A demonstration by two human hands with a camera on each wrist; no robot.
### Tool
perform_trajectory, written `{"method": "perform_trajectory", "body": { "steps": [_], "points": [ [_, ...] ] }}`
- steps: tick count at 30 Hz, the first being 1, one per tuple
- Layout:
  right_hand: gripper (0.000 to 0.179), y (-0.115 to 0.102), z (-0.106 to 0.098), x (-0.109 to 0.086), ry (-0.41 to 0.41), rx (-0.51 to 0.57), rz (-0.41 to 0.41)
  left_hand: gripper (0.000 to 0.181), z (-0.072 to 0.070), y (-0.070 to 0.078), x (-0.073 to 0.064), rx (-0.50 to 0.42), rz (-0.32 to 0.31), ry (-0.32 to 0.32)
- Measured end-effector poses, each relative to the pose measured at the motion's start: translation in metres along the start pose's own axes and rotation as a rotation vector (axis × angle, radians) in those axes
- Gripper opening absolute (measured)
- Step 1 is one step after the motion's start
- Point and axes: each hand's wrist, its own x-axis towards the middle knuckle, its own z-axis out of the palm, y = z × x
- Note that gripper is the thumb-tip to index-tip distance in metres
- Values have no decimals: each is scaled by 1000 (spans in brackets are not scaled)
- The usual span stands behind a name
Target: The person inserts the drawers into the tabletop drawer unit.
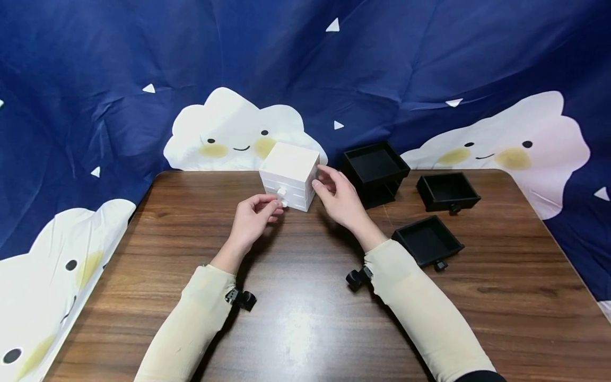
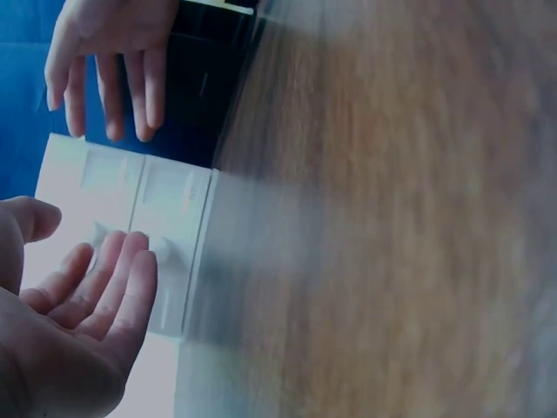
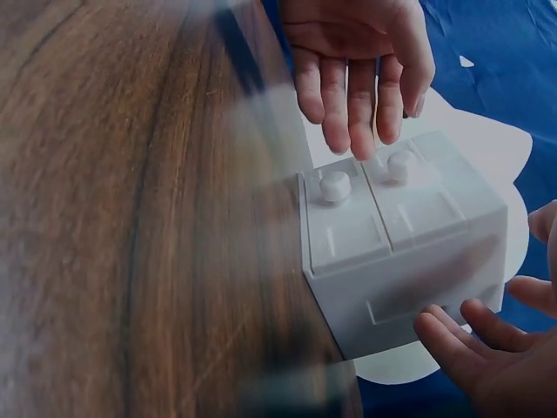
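Drawers [image 3: 350, 242] with round knobs [image 3: 335, 186] front a white box [image 1: 292, 161] near the back of the wooden worktop [image 1: 305, 254]. The left hand [image 1: 252, 217], fingers loose and gripping nothing, is just beside the knobs; the right hand [image 1: 340, 197], fingers relaxed, is at the box's side, contact unclear. Black drawers [image 1: 427, 241] lie to the right.

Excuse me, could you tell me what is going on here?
A person is working at a small white drawer box with both arms reaching forward. The left grip is at the front, by the two knobs; the right grip is at the box's right side. Both white drawers look closed. To the right are a black cabinet frame and two separate black drawers on the wooden table.
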Motion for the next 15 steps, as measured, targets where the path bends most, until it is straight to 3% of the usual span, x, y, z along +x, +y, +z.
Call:
{"method": "perform_trajectory", "body": {
  "steps": [15],
  "points": [
    [41,1,-23,-28,-25,-15,-16,29,26,18,-17,-15,58,-146]
  ]
}}
